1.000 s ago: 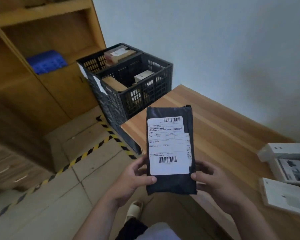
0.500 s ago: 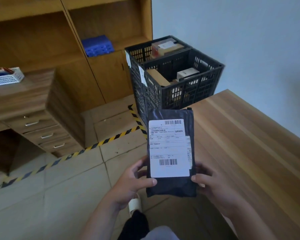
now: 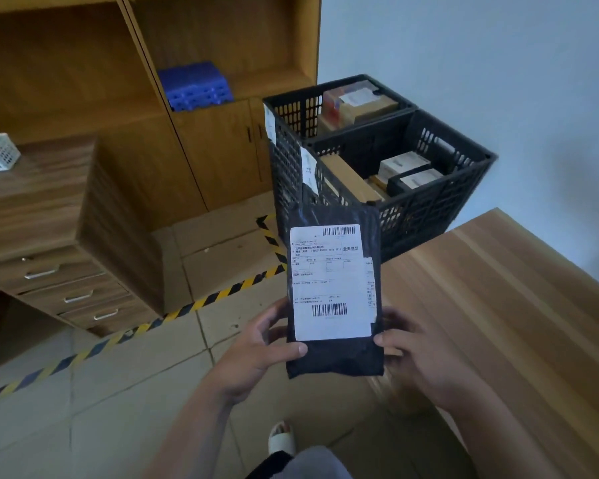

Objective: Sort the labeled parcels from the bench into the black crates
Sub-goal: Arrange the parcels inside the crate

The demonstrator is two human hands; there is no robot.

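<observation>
Both hands, left hand (image 3: 256,354) and right hand (image 3: 426,364), are clasped on the black parcel (image 3: 336,357)'s lower edges; soft, light, probably slippery film, best gripped there.

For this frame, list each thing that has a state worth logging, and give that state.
black parcel: held upright in the air, label facing the camera
left hand: grips the parcel's lower left edge
right hand: grips the parcel's lower right edge
near black crate: open-topped, holds several boxes
far black crate: open-topped, holds boxes
drawers: all closed
cupboard doors: closed
</observation>
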